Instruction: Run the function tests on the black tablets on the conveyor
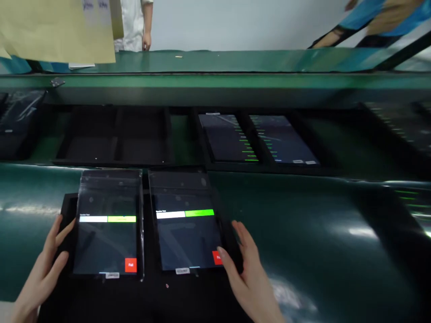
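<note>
Two tablets lie side by side on a black tray point(141, 300). Each dark screen shows a white and green bar and a red button reading "Fail". My left hand point(45, 264) is at the tray's left edge beside the left tablet point(107, 242), fingers apart, some fingertips behind the edge. At the right side, my right hand point(244, 269) has its thumb by the red button of the right tablet point(188, 237) and its other fingers spread along the tray's right edge. Both tablets have a small white label at the bottom.
Behind, a row of black trays includes one with two compartments point(116, 134) and one holding two lit tablets point(229, 139). More devices sit at far left and far right. Yellow paper point(57, 31) hangs top left. Two people stand beyond the green ledge point(215, 63).
</note>
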